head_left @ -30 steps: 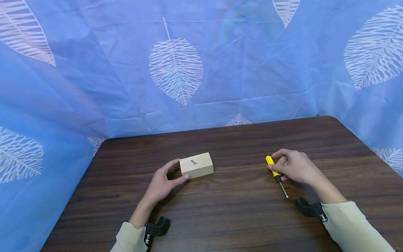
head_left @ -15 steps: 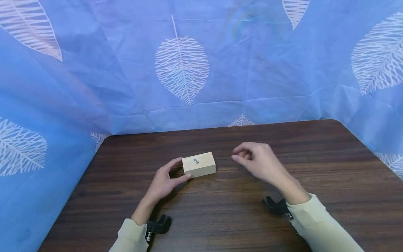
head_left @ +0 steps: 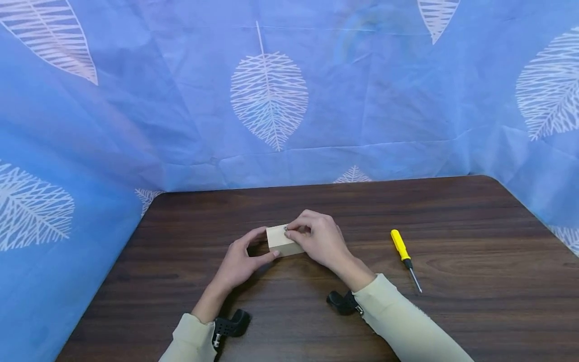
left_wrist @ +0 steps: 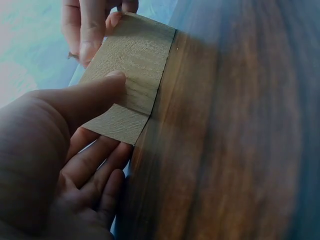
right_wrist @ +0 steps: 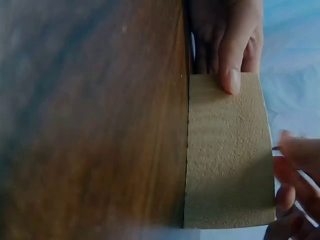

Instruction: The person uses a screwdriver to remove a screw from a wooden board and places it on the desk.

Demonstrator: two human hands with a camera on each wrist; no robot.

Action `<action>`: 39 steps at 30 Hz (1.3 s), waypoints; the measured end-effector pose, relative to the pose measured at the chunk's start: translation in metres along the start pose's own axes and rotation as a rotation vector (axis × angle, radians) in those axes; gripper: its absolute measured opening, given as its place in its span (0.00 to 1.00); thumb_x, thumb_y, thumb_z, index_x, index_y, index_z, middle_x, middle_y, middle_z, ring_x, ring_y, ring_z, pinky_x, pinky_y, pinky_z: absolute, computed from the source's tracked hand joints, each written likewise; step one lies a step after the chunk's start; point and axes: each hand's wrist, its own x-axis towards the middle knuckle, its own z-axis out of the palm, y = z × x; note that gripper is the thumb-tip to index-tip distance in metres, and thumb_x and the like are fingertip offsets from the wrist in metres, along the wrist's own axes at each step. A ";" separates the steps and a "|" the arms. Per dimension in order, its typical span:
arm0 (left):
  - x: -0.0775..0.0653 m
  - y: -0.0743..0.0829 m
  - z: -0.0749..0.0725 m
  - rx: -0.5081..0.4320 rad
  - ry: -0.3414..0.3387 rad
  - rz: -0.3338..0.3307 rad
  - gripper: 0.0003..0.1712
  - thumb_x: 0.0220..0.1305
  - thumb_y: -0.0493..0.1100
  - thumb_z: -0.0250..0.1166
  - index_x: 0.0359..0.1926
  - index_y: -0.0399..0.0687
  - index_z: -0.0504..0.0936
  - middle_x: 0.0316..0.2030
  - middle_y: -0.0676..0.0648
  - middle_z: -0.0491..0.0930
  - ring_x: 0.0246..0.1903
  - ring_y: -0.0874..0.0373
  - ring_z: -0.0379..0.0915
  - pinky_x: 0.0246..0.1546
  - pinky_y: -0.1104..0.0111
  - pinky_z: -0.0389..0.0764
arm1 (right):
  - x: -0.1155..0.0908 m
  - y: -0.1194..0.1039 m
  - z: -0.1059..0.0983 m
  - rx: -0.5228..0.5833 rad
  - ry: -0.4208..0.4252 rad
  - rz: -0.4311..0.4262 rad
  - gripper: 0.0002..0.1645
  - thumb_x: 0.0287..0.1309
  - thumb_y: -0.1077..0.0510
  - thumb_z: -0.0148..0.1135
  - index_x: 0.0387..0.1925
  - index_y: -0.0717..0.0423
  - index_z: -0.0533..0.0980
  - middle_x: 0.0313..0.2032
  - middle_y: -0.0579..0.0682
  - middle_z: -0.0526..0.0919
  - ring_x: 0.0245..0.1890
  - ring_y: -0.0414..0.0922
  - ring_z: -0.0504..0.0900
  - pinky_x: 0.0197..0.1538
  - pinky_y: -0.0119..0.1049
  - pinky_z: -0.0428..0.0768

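Observation:
A pale wooden block (head_left: 276, 237) lies on the dark wooden table. At its left end my left hand (head_left: 237, 261) grips it, thumb on the near face and fingers at the far side. The left wrist view shows the left thumb (left_wrist: 102, 95) flat on the block's side. A small metal screw (head_left: 286, 229) stands up from the block's top. My right hand (head_left: 321, 239) pinches this screw between thumb and forefinger, and it hides the right part of the block. In the right wrist view only a bit of the shank (right_wrist: 276, 148) shows beside the fingertips.
A screwdriver (head_left: 400, 245) with a yellow handle lies on the table to the right of the right hand, tip towards the near side. Blue cloth (head_left: 190, 100) printed with white leaves hangs behind the table (head_left: 452, 226) and at both sides.
My right hand has let go of the screwdriver, leaving it on the table, and has moved left to the screw on the block. The left hand keeps its grip on the block.

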 end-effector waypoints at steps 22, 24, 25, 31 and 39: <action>-0.004 0.005 -0.003 0.032 -0.007 -0.035 0.43 0.67 0.52 0.78 0.78 0.50 0.73 0.71 0.41 0.79 0.73 0.39 0.71 0.72 0.37 0.70 | -0.049 0.040 -0.064 -0.017 -0.097 0.661 0.10 0.69 0.55 0.72 0.37 0.59 0.84 0.22 0.47 0.88 0.19 0.39 0.85 0.28 0.35 0.83; -0.004 0.006 -0.002 0.032 -0.011 -0.035 0.43 0.67 0.52 0.78 0.78 0.50 0.73 0.71 0.41 0.79 0.74 0.39 0.71 0.73 0.37 0.70 | -0.052 0.041 -0.064 -0.025 -0.120 0.669 0.11 0.69 0.55 0.72 0.35 0.59 0.84 0.19 0.46 0.87 0.18 0.39 0.84 0.26 0.35 0.83; -0.004 0.006 -0.002 0.035 -0.009 -0.030 0.43 0.67 0.51 0.78 0.78 0.50 0.73 0.71 0.41 0.79 0.74 0.39 0.71 0.72 0.37 0.71 | -0.052 0.041 -0.064 -0.031 -0.124 0.665 0.11 0.69 0.55 0.72 0.34 0.59 0.84 0.19 0.46 0.87 0.17 0.39 0.84 0.25 0.35 0.83; -0.004 0.007 -0.002 0.042 0.002 -0.021 0.42 0.67 0.50 0.78 0.78 0.50 0.73 0.71 0.41 0.80 0.74 0.39 0.71 0.73 0.36 0.69 | -0.051 0.038 -0.063 -0.052 -0.117 0.651 0.11 0.70 0.56 0.71 0.33 0.59 0.84 0.18 0.47 0.86 0.17 0.40 0.83 0.23 0.35 0.81; -0.005 0.004 0.000 0.037 -0.001 -0.018 0.42 0.67 0.51 0.78 0.78 0.50 0.73 0.70 0.41 0.80 0.73 0.39 0.71 0.73 0.37 0.70 | -0.055 0.039 -0.062 -0.061 -0.122 0.657 0.12 0.69 0.54 0.71 0.32 0.57 0.83 0.18 0.46 0.86 0.16 0.40 0.83 0.23 0.34 0.80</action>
